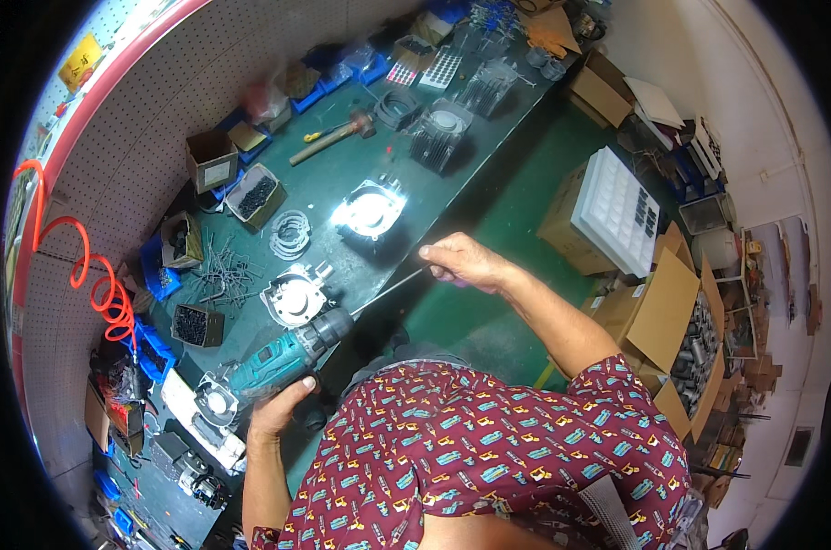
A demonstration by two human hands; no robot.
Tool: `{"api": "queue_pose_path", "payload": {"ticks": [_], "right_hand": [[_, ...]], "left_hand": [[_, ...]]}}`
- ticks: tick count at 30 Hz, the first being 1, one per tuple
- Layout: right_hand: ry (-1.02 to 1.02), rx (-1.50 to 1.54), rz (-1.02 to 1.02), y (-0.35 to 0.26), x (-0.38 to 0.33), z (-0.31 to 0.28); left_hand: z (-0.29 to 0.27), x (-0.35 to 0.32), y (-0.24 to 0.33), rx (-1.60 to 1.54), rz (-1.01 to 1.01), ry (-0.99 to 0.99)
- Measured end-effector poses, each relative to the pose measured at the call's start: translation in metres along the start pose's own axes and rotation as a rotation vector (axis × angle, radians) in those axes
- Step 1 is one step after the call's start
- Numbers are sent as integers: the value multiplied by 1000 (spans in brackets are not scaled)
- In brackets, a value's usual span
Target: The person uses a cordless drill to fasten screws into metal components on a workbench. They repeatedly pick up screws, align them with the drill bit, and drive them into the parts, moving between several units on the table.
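My left hand [280, 410] is wrapped round the handle of a teal and black cordless drill [280, 356], held above the bench's near edge. From its chuck a long thin metal bit [390, 291] points up and to the right. At the bit's far end, my right hand [466, 261] is closed with the fingertips pinched together around it. Just beyond the drill, a round silver metal casting [294, 295] lies on the green bench. Farther off is a similar casting [371, 211] under bright light. Part of another casting [216, 403] shows behind the drill body.
A mallet [333, 137], stacked metal rings [291, 235], loose long screws [221, 272] and small screw boxes [255, 196] occupy the bench. An orange coiled hose [113, 302] hangs at left. Finned cylinders [441, 133] stand at the far end. Cartons [658, 321] stand on the right.
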State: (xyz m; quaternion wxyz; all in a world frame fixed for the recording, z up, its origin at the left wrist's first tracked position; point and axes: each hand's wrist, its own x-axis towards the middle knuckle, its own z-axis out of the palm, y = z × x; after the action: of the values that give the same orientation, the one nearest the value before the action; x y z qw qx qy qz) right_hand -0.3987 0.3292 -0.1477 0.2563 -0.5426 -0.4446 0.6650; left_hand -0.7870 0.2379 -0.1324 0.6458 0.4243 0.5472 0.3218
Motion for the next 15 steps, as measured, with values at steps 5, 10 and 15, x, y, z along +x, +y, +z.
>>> {"api": "queue_pose_path", "payload": {"ticks": [5, 10, 15], "right_hand": [[-21, -86, 19, -6, -2, 2], [-58, -59, 15, -8, -2, 4], [-83, -16, 32, -1, 2, 3]], "left_hand": [[-8, 2, -4, -73, -46, -55], [-11, 3, -11, -60, -84, -38], [-4, 4, -4, 1, -14, -28]]}}
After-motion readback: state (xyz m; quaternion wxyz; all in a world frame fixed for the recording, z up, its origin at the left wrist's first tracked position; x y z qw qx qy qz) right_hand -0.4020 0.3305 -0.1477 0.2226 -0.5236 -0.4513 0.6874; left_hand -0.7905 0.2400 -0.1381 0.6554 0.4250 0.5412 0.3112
